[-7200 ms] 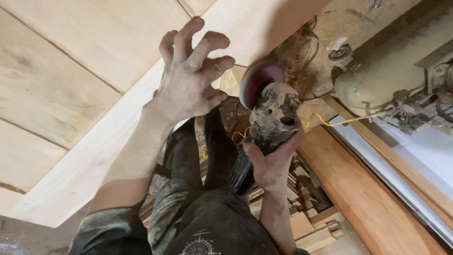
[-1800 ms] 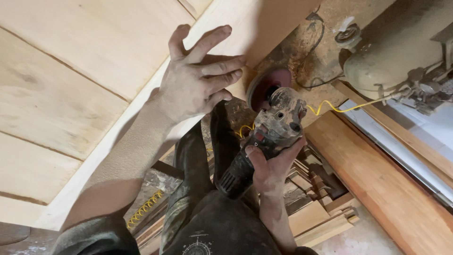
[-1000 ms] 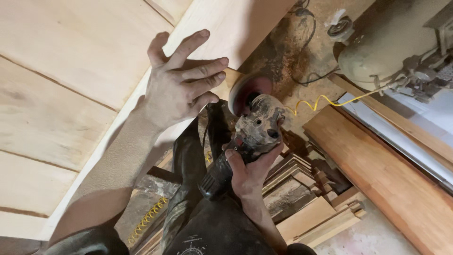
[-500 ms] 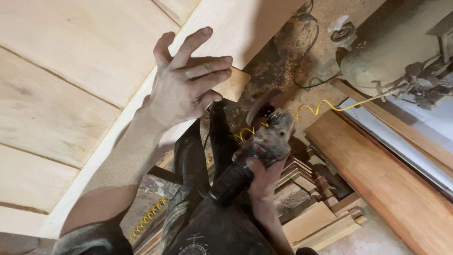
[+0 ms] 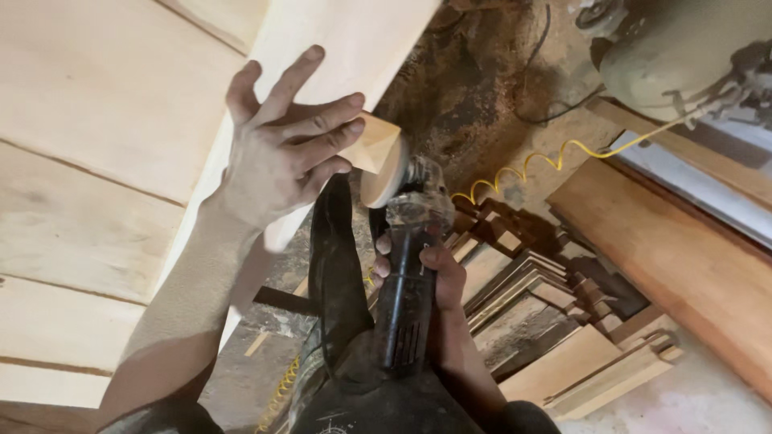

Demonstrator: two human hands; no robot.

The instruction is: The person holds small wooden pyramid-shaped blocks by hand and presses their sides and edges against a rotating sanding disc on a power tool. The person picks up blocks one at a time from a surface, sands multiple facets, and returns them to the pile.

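The left hand (image 5: pixel 277 157) lies flat with fingers spread on the pale wooden panel (image 5: pixel 112 120), its grip released, fingertips beside the small wooden block (image 5: pixel 376 143) at the panel's edge; the right hand (image 5: pixel 430 277) has its grip clenched around the dusty angle grinder (image 5: pixel 406 265). The grinder's disc (image 5: pixel 384 177) touches the block, above stacked wood offcuts (image 5: pixel 555 321) on the floor.

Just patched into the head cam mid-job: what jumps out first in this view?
At centre, the right hand grips a dusty angle grinder, its sanding disc against a small wooden block at the edge of the pale wooden panel. The left hand lies spread on that edge, fingertips on the block. A yellow coiled hose snakes over the sawdust-covered floor behind.
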